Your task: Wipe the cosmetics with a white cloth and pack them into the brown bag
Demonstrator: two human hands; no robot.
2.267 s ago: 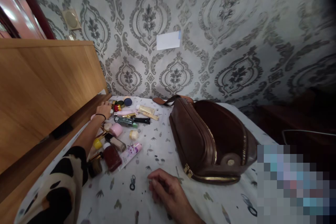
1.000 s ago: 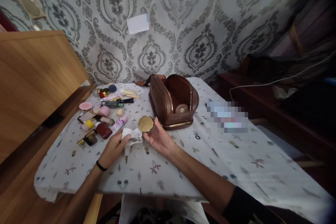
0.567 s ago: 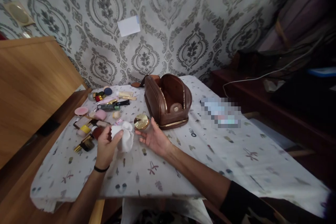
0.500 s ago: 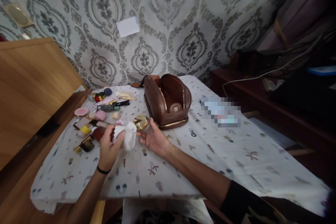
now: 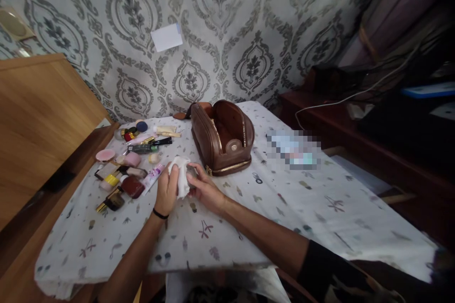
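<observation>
This appears to be a room in a home: grey, ornately patterned wallpaper [image 5: 253, 65] covers the wall, and a purplish curtain [image 5: 387, 14] is gathered with a tie at the far right. The tabletop [image 5: 284, 225] wears a printed white cloth, with small cosmetics [image 5: 132, 185] and a brown leather bag [image 5: 221, 139] on it. Wooden furniture [image 5: 44, 104] flanks one side; which room it is cannot be told.

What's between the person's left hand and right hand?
The head view shows a white cloth, held by the left hand, and a partly hidden container, held in the right hand, between them.
</observation>
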